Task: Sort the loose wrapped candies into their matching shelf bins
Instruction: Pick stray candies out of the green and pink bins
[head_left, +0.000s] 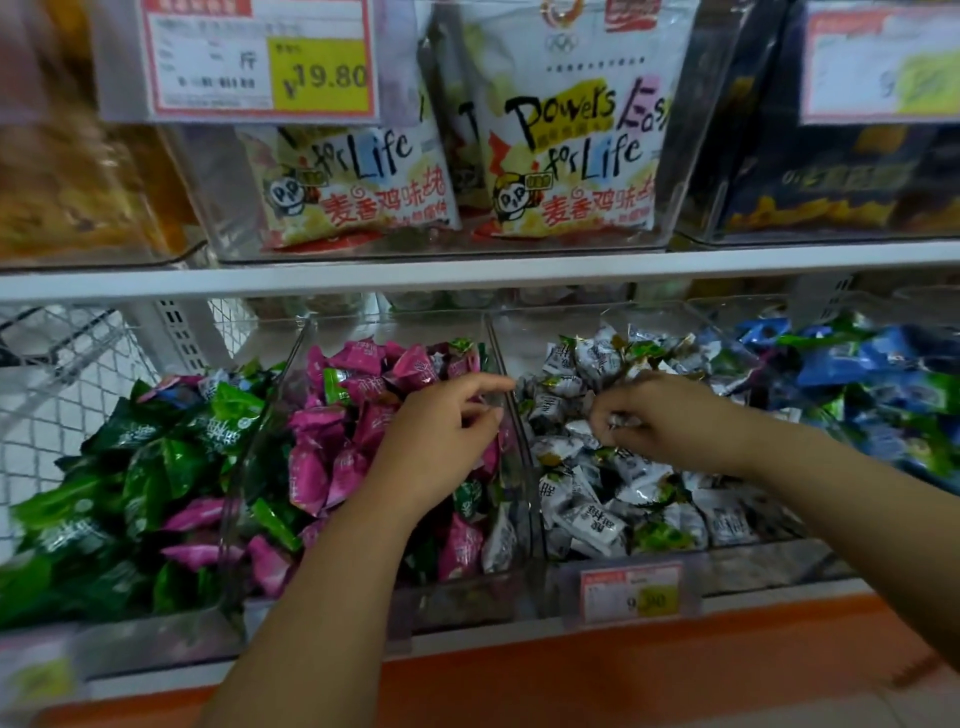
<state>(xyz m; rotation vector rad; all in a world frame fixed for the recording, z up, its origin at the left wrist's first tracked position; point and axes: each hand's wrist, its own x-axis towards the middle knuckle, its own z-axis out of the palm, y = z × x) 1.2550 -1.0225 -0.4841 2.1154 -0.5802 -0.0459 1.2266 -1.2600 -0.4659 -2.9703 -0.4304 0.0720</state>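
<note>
Four colours of wrapped candies fill the lower shelf's clear bins in the head view — green candies (156, 457) far left, then pink candies (332, 452), silver-white candies (597, 519) and blue candies (857, 374) far right. Wrappers are shiny crimped pillow packs with white print, too blurred to read. Strays are mixed in: green ones among the pink, pink ones among the green, and one white stray (498, 540) at the pink bin's front corner. Left hand (441, 436) hovers over the pink pile beside the clear divider (527, 483), forefinger out, other fingers curled — the palm side is hidden, so I cannot tell if it holds anything. Right hand (654, 421) is in the silver-white bin, fingers curled round what looks like one small candy (621, 420), mostly hidden. The blue bin is cut off at the right edge.
</note>
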